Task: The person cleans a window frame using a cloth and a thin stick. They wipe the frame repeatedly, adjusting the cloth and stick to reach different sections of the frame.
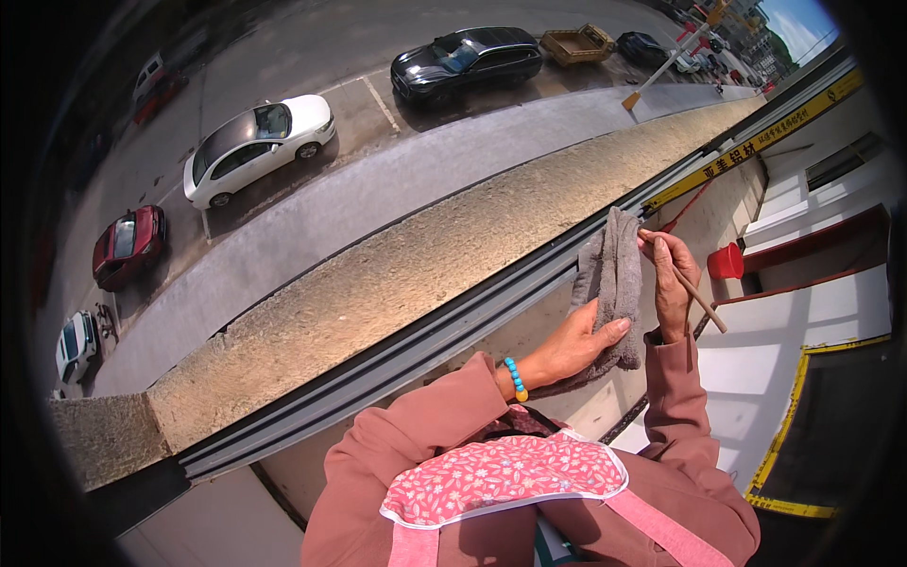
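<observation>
A grey cloth point(616, 283), folded over, hangs above the metal window track point(397, 361). My left hand point(581, 340), with a beaded bracelet at the wrist, grips the cloth's lower part, thumb on top. In my right hand point(669, 276) is a thin wooden stick point(701, 301), pinched near its upper end beside the cloth's top; its other end points down to the right. Whether the stick's tip touches the cloth cannot be told.
Beyond the track lie a rough outer ledge point(397, 276) and a drop to a street with parked cars point(258, 149). Yellow printed tape point(758, 145) covers the frame at the upper right. A red bucket point(725, 261) and a yellow-taped dark panel point(829, 425) are at right.
</observation>
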